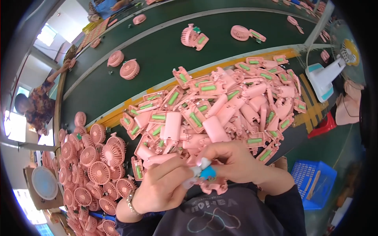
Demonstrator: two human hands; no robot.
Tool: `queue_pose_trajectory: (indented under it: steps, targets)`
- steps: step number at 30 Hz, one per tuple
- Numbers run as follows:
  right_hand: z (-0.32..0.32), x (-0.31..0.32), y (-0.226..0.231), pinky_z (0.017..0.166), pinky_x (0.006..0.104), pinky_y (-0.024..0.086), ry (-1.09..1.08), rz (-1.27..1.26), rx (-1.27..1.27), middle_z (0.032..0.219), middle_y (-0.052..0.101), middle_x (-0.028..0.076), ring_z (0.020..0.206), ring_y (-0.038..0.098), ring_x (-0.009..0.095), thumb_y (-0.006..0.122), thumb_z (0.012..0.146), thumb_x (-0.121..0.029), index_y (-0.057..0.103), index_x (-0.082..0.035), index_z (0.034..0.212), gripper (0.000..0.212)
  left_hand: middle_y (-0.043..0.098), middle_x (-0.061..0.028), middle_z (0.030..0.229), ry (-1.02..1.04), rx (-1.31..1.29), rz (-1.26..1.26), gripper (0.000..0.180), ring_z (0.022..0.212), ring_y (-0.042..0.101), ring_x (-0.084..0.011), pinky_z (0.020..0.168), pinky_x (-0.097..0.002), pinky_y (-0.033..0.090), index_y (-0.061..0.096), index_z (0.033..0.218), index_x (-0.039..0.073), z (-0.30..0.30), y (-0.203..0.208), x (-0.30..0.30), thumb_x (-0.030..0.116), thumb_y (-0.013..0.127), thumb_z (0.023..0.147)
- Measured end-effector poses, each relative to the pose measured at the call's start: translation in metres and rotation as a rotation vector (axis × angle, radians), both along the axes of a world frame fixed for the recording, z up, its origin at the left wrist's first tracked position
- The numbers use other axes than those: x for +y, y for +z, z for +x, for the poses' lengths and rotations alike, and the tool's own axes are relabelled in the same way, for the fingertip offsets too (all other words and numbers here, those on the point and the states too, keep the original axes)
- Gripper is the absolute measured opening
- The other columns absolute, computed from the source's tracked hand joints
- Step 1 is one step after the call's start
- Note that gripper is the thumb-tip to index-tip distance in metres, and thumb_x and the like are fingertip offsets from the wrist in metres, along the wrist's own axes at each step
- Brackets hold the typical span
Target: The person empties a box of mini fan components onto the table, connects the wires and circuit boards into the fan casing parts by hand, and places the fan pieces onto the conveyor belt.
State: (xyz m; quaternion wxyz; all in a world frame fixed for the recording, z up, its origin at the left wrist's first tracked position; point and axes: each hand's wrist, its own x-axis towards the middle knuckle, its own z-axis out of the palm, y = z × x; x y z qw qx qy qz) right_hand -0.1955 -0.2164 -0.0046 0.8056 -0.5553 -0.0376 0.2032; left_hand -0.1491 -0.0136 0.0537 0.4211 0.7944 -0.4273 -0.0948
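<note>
My two hands meet low in the middle, just in front of a heap of pink plastic handle shells (214, 129), many with a green cylindrical cell inside. My right hand (240, 163) is closed around a small pink plastic fan part (215, 186), whose notched end shows below the fingers. White and blue coverings (208, 172) show where the fingertips come together. My left hand (163, 185), with a bracelet at its wrist, is closed, fingers pinched against that same spot. What lies between its fingertips is too small and blurred to make out.
Round pink fan heads (99, 173) are piled at the left. Beyond the heap runs a green conveyor belt (157, 51) carrying several fan pieces. A white desk fan (325, 76) and a blue basket (315, 185) are at the right. Another person (39, 102) is at the far left.
</note>
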Motion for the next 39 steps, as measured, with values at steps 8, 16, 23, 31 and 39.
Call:
queue_pose_trajectory:
  steps: [8,16,23,31,39]
  targets:
    - [0.021,-0.026,0.002,0.086,0.0308,0.046,-0.406,-0.5,-0.579,0.112,0.056,0.009,0.105,0.054,0.019,0.069,0.078,0.001,0.059,-0.005,0.105,0.029,0.062,-0.005,0.088,0.287,-0.014,0.006,0.008,0.073,0.058,-0.0125,0.062,-0.0245,0.046,0.062,0.093,0.001,0.062,0.009,0.02,0.001,0.057,0.087]
    - [0.001,-0.176,-0.061,0.074,0.0263,0.044,-0.978,-1.204,-0.403,0.097,0.061,0.007,0.087,0.057,0.017,0.067,0.079,-0.001,0.06,-0.003,0.109,0.031,0.064,-0.014,0.082,0.705,-0.364,0.078,0.015,0.068,0.063,-0.0262,0.061,-0.0351,0.049,0.062,0.098,0.001,0.225,-0.042,-0.056,0.013,0.055,0.092]
    - [0.059,-0.228,-0.076,0.077,0.043,0.049,-0.864,-1.724,-0.313,0.098,0.064,0.019,0.091,0.061,0.036,0.06,0.082,-0.007,0.061,-0.001,0.109,0.028,0.068,-0.0152,0.094,0.219,-0.4,0.357,0.021,0.083,0.066,-0.0324,0.076,-0.0423,0.053,0.069,0.1,0.01,0.241,-0.127,-0.138,0.016,0.063,0.081]
    - [0.102,-0.25,-0.103,0.061,0.0245,0.044,-0.623,-0.98,-0.078,0.082,0.062,0.008,0.071,0.056,0.01,0.06,0.082,0.006,0.057,0.006,0.107,0.025,0.064,-0.0185,0.11,0.992,-0.074,0.443,0.047,0.104,0.062,-0.0345,0.087,-0.042,0.051,0.063,0.114,0.015,0.363,-0.145,0.016,0.039,0.073,0.075]
    - [0.102,-0.235,-0.079,0.059,0.0257,0.055,-0.927,-0.532,0.214,0.076,0.056,0.001,0.065,0.053,0.008,0.058,0.087,-0.005,0.06,-0.006,0.102,0.015,0.053,-0.0188,0.126,0.063,0.242,0.605,0.082,0.121,0.051,-0.0315,0.102,-0.0376,0.04,0.05,0.13,0.006,0.369,-0.141,0.035,0.049,0.079,0.067]
